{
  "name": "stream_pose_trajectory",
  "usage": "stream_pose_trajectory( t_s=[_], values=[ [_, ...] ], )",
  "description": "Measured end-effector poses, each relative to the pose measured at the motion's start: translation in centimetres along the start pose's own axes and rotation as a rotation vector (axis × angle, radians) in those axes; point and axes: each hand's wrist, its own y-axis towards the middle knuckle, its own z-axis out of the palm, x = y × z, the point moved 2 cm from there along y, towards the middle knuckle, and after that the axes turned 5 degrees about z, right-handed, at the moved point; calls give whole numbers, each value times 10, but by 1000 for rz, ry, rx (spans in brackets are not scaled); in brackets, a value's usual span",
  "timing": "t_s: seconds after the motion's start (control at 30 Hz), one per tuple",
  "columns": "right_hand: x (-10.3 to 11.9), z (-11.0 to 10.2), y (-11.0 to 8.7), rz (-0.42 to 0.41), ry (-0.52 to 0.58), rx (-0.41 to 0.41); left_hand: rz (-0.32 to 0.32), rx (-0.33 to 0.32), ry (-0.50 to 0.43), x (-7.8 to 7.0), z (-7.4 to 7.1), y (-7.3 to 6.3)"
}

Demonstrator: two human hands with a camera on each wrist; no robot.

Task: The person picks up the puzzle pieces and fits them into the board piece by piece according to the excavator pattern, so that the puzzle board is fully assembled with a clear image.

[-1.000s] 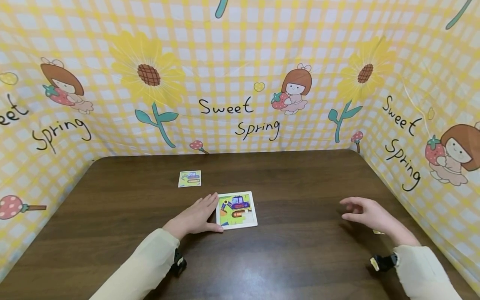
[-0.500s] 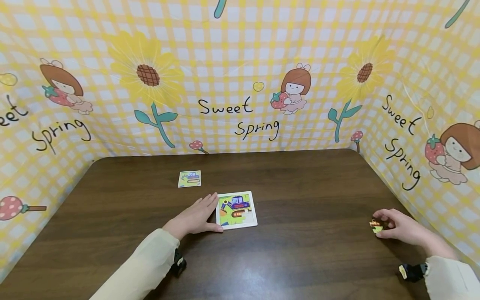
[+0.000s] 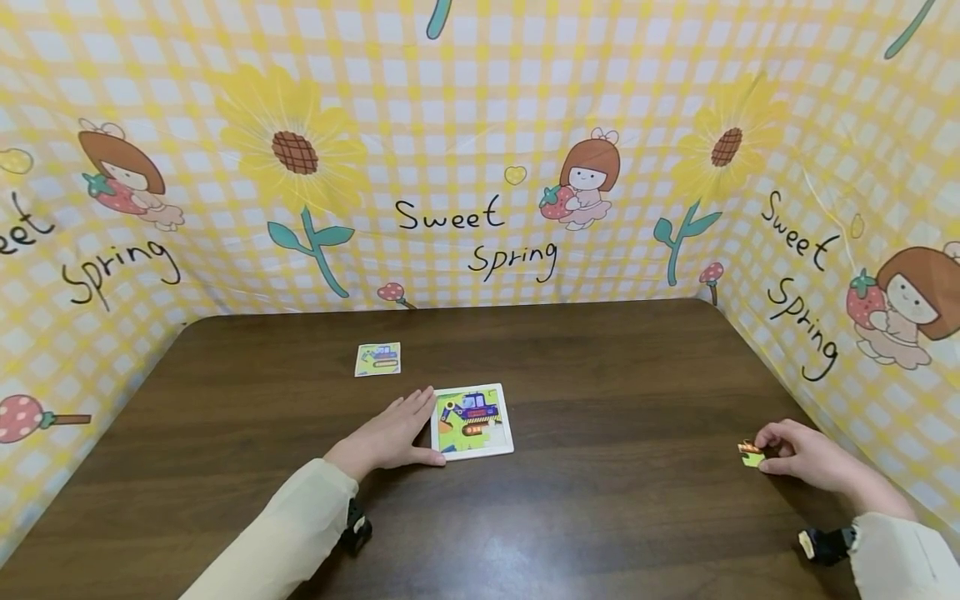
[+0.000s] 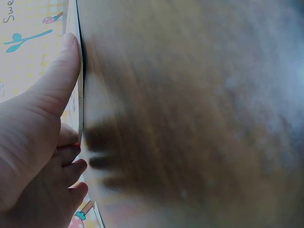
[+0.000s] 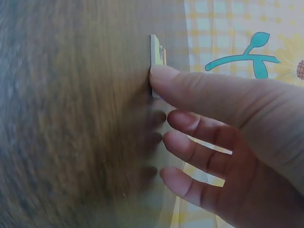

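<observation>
A puzzle tray [image 3: 507,421] with a white frame lies mid-table; its picture shows a purple excavator on yellow-green. My left hand [image 3: 386,433] rests along its left side, fingers straight at the upper left corner and thumb at the lower left one. Seen from the left wrist, the thumb [image 4: 66,71] lies along the tray's edge. Far to the right, my right hand [image 3: 802,458] pinches a small green and orange puzzle piece [image 3: 752,458] low at the table surface. In the right wrist view the thumb [image 5: 190,85] presses the piece's side, the other fingers bent behind it.
A small square picture card [image 3: 378,359] with the same excavator lies behind the tray to the left. The dark wooden table [image 3: 600,500] is enclosed at the back and sides by a yellow checked cloth [image 3: 465,125].
My right hand has moved right and down to the puzzle piece, and its thumb and fingers have closed at its edge. The left hand stays at the tray.
</observation>
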Motion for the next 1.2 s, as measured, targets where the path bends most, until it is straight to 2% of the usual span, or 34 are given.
stream_pose_trajectory(
  t_s=[0.2, 0.33, 0.43, 0.7, 1.0, 1.2],
  values=[
    [11, -1, 8, 48, 43, 52, 5, -5, -5, 1, 1, 0],
    [29, 2, 18, 60, 51, 37, 17, -10, 0, 1, 1, -1],
    [46, 6, 28, 34, 46, 27, 26, -11, 9, 2, 1, -1],
    [98, 27, 61, -140, 93, 29, 19, -8, -1, 3, 2, -1],
    [154, 72, 95, -355, 175, 71, 5, -1, 5, 1, 1, -1],
    [195, 96, 110, -457, 144, 102, 3, -2, 10, 0, 1, -2]
  ],
)
